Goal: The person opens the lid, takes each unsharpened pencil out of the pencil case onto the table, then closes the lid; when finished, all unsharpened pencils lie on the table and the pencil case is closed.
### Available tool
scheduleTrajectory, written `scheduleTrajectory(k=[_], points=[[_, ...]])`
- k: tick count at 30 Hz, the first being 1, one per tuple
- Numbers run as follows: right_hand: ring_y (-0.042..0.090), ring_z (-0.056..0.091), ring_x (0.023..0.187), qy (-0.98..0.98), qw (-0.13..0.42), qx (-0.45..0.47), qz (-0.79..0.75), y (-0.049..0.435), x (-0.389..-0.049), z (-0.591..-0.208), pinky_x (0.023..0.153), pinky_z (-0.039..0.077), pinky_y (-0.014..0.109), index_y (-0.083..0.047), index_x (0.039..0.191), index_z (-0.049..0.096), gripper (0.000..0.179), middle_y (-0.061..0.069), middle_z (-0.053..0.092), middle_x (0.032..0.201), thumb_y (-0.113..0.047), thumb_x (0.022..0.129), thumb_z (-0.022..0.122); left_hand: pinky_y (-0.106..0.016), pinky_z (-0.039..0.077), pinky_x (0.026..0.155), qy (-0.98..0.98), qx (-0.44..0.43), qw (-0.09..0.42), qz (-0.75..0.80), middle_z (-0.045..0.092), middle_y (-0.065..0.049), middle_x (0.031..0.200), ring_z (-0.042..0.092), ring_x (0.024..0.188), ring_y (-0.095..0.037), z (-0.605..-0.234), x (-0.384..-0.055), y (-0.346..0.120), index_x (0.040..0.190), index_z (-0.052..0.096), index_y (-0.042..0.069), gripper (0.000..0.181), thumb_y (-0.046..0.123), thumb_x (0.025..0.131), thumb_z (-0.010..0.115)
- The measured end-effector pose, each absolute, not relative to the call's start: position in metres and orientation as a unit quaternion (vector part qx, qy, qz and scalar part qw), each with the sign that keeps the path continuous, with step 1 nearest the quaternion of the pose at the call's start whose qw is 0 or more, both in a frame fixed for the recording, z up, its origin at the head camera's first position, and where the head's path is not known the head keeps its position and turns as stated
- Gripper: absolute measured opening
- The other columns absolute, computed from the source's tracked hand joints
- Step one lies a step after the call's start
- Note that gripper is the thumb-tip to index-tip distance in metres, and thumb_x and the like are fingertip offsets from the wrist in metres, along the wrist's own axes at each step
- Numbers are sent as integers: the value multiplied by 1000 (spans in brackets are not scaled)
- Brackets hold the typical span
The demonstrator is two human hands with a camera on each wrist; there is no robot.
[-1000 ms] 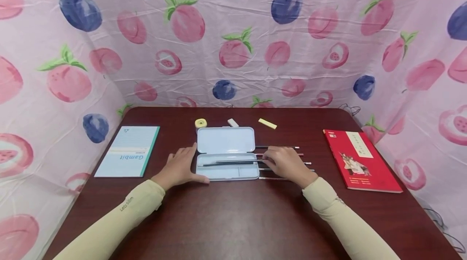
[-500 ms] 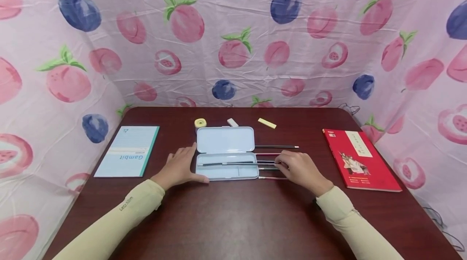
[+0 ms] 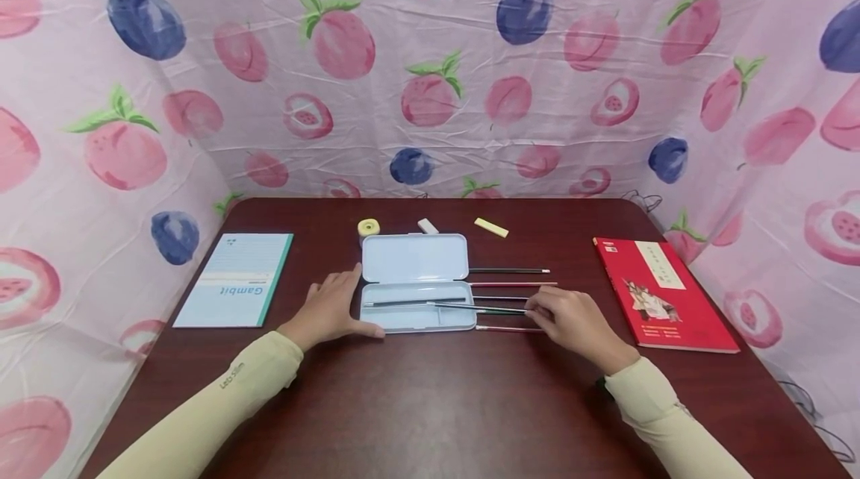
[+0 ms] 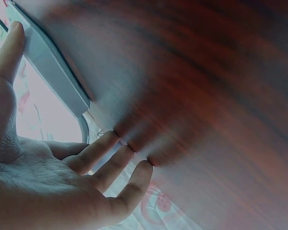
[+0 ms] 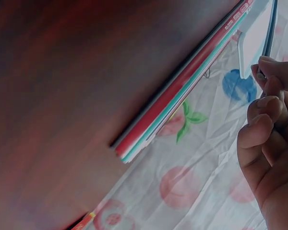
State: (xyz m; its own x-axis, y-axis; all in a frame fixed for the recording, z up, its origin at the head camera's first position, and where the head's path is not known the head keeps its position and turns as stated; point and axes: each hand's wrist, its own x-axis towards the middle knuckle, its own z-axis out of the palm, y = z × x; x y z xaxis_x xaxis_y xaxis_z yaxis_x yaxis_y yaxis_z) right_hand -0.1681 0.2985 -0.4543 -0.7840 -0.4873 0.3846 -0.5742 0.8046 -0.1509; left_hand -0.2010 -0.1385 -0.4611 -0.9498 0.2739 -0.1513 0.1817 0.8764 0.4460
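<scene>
- The right hand (image 3: 571, 318) is pinching a dark pencil (image 3: 480, 307) near its right end, the thumb and forefinger closing on it and the other fingers curling in behind, as the right wrist view is showing.
- That pencil is slanting slightly, its far end reaching over the inside of the pencil case (image 3: 403, 321); whether it is touching the rim, I cannot tell.
- The left hand (image 3: 329, 311) is spreading wide, gripping nothing, its thumb lying at the case's near left corner and its other fingers stretching out beside the left edge, with some fingertips meeting the table (image 3: 430, 404).
- The pale blue case is standing open at the middle of the table, its lid (image 3: 414, 258) lying back on the far side.
- Inside the case, another dark pencil (image 3: 396, 303) is lying lengthwise.
- To the right of the case, a black pencil (image 3: 510, 271), a red pencil (image 3: 513, 284) and more pencils are lying roughly side by side, the nearer ones partly passing behind the right hand.
- Behind the lid, a roll of tape (image 3: 368, 227), an eraser (image 3: 428, 226) and a yellow strip (image 3: 492, 227) are sitting.
- A light blue notebook (image 3: 235, 280) is lying at the left, a red book (image 3: 667, 296) at the right.
</scene>
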Motion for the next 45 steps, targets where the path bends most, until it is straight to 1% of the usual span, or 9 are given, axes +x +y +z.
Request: scheduleTrajectory(k=[8,17,22,26,32,38,45], points=[[-4,51,68,-934,168,280,147,312,-156,-453,63,54,23,-17,94,79,24,-11,69,80,-9,78,94,-72,25,124,962,121,103,224,34,-21,173,34,157,-43,-462,-202,-139,170,19,2,141,75,70,88],[-6,54,70,-928,174,290,157,325,-144,-451,65,56,22,-18,94,80,29,-12,71,84,-6,74,96,-71,27,123,962,120,102,221,35,-21,173,35,156,-43,-462,-202,-139,170,19,2,142,75,70,88],[-8,53,71,-925,178,293,162,334,-139,-452,64,55,21,-21,93,80,31,-15,71,83,-7,72,97,-70,27,124,962,119,103,224,35,-21,173,35,156,-43,-462,-202,-139,170,19,3,142,74,70,88],[-8,53,71,-927,163,290,173,342,-135,-455,63,54,20,-21,93,80,29,-15,71,84,-7,73,96,-70,26,124,961,120,104,225,34,-21,173,34,157,-43,-462,-201,-139,170,18,3,142,74,70,88],[-9,51,71,-939,122,272,173,354,-131,-456,64,52,20,-23,92,79,26,-18,70,84,-9,77,95,-71,27,123,962,121,101,221,35,-22,172,35,156,-43,-462,-201,-139,170,19,2,142,75,70,88],[-9,48,68,-947,91,257,172,362,-131,-453,62,48,19,-25,91,79,24,-20,67,81,-11,78,94,-71,26,124,963,118,105,219,35,-22,172,35,156,-43,-461,-201,-139,170,19,2,141,75,70,88],[-7,45,67,-955,55,254,144,364,-133,-453,60,43,20,-27,91,79,19,-22,62,79,-18,81,93,-71,26,124,963,117,106,216,35,-22,172,34,157,-43,-462,-201,-138,170,19,2,141,75,70,88]])
